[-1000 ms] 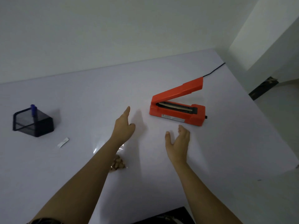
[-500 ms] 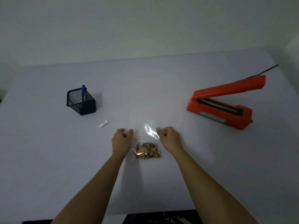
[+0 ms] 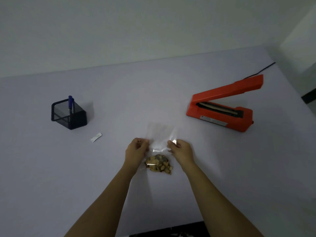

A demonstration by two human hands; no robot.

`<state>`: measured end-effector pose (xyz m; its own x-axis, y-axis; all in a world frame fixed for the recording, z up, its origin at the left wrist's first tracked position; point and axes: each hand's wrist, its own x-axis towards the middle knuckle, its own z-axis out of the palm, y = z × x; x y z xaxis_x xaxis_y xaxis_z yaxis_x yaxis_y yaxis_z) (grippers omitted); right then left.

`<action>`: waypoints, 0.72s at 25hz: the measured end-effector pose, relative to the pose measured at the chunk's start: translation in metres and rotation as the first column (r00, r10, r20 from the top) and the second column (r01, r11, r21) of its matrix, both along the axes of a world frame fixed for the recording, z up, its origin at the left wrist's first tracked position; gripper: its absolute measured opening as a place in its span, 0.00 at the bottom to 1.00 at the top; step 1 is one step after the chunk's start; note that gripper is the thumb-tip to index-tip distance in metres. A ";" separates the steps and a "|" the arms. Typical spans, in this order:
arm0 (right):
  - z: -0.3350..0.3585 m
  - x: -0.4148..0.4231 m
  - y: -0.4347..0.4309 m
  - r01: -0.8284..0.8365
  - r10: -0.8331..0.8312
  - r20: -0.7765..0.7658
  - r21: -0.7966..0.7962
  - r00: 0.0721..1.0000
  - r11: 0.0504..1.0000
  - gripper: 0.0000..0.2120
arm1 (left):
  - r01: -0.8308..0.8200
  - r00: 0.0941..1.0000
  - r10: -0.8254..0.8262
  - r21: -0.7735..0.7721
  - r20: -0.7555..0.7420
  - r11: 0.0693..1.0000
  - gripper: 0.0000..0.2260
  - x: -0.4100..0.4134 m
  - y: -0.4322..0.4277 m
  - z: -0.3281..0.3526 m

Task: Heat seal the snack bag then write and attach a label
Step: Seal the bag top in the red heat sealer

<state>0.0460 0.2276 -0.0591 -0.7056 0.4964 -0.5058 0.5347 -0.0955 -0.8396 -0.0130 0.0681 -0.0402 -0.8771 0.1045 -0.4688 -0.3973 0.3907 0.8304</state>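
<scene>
Pinching the clear plastic snack bag [image 3: 159, 147] by its sides, left hand [image 3: 136, 150] and right hand [image 3: 181, 150] hold it unsealed, orange heat sealer [image 3: 222, 106] unused, small white label [image 3: 96, 137] blank on the desk [image 3: 51, 177].

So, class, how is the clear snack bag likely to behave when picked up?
Probably floppy: the snack bag is thin clear film, creased where the left hand and right hand pinch it. Likely bottom-heavy, since the snacks bunch at one end. Its glossy surface may slip.

Clear snack bag [image 3: 159, 147] mid-table, snacks at btm; orange sealer [image 3: 220, 109] open, right; label [image 3: 96, 137] left.
</scene>
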 end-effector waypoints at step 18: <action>0.032 0.054 0.161 0.341 -0.348 -0.155 -0.066 0.925 0.938 0.10 | 0.308 0.949 -0.314 0.204 -0.002 0.929 0.11 0.015 0.195 0.006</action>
<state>0.1005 0.3884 -0.0273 -0.5681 0.7065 -0.4220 0.3208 -0.2822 -0.9041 0.0025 0.2630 -0.0341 -0.7713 0.4634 -0.4362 -0.3090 0.3265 0.8933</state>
